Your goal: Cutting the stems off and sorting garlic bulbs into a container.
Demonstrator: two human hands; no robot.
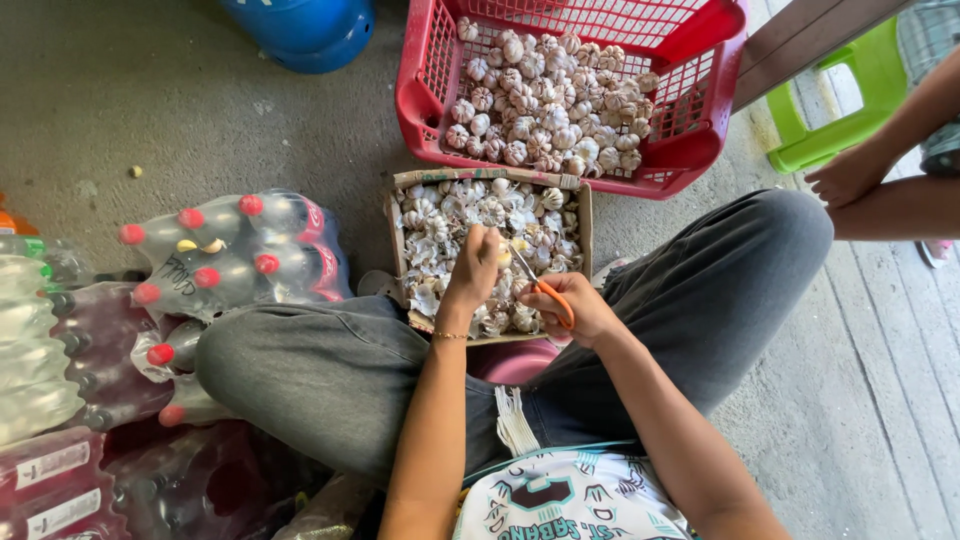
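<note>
head view: left hand (pixel 478 262) pinches a garlic bulb (pixel 503 256) over the cardboard box (pixel 585 205) on the lap. right hand (pixel 578 308) grips orange scissors (pixel 545 288), blades just beside the left fingertips; risk: a slip nicks a finger.

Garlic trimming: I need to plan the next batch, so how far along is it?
Done: the red basket holds a heap of garlic bulbs, though only part full. In hand: the left hand holds one bulb while the right hand works orange-handled scissors on it. Left: the cardboard box is full of papery garlic and skins, so a good deal seems to remain.
</note>
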